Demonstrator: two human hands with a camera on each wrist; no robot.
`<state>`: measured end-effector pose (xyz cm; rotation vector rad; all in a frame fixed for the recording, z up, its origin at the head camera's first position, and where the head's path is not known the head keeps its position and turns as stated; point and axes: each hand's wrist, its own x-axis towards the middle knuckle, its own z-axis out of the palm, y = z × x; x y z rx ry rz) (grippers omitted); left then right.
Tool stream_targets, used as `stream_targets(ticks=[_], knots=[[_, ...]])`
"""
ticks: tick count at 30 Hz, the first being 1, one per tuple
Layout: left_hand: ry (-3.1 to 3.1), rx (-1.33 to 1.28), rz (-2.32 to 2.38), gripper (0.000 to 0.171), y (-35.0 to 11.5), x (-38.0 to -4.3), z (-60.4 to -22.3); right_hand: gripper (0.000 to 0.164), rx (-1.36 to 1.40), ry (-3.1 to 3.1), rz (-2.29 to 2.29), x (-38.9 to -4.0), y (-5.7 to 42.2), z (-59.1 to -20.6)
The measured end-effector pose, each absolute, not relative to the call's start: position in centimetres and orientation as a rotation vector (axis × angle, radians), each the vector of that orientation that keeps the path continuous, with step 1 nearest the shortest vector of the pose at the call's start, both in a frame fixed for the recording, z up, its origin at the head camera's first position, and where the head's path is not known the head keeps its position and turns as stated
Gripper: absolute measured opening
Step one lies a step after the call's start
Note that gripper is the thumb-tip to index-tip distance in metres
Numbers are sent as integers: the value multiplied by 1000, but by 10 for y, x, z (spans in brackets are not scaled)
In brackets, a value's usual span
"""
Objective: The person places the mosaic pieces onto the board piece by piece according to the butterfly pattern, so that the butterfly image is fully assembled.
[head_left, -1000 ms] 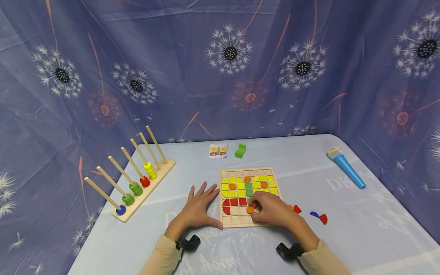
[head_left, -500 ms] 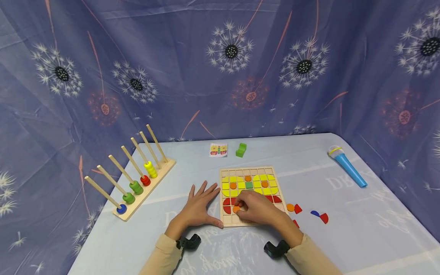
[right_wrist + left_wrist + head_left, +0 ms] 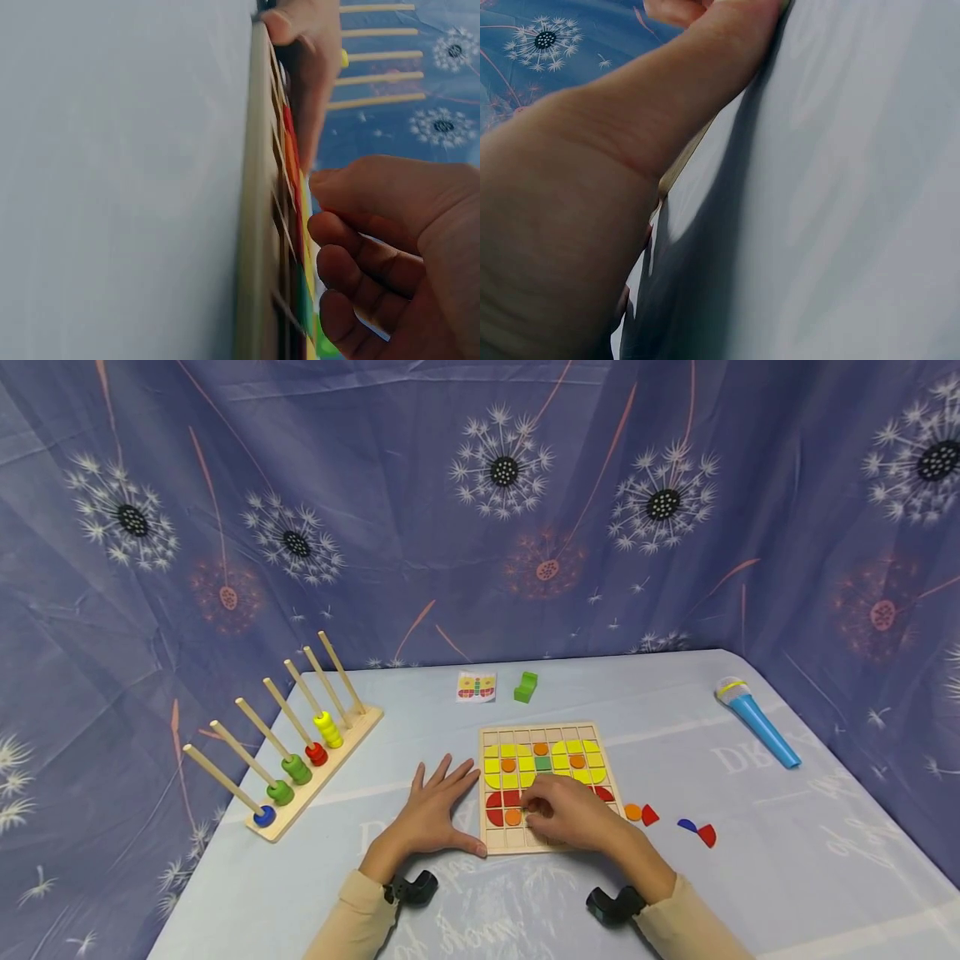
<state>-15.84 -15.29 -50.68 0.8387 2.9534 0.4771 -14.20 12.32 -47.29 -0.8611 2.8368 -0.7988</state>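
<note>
In the head view a wooden grid board (image 3: 517,837) lies flat, bearing yellow, red, green and orange flat pieces. My left hand (image 3: 431,814) rests palm down with fingers spread, its fingertip and thumb at the board's left edge. Over the board's lower middle, my right hand (image 3: 566,810) has loosely bent fingers and holds nothing visible. An orange disc (image 3: 513,817) sits on the board just left of its fingertips, beside a red piece (image 3: 495,817). From the right wrist view, the fingers (image 3: 341,259) hover close beside the board's face. The right hand hides some lower pieces.
Loose pieces lie right of the board: an orange disc (image 3: 633,812), a red piece (image 3: 650,815), a blue piece (image 3: 687,825) and another red one (image 3: 707,836). A bead peg rack (image 3: 315,777) stands left. Behind are a pattern card (image 3: 476,687), green block (image 3: 526,687) and toy microphone (image 3: 761,727).
My right hand carried the orange disc left across the board, left it beside the red piece and let go, then drew back slightly right. The left hand stayed in place.
</note>
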Motion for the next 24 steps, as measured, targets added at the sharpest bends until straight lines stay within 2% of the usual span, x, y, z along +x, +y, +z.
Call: stream_targets(ticks=[12,19,24], knots=[[2959,836,473,124,-152,-158,-506,16,-676,2924,-902,-134,200,-466],[2972,870,472,124,-153,-158,-506,31,-497,2928,-880,-126,246,-471],[2970,886,488,124,-154,-157,-507,36,-496,2905,-812,-120,267,-475]])
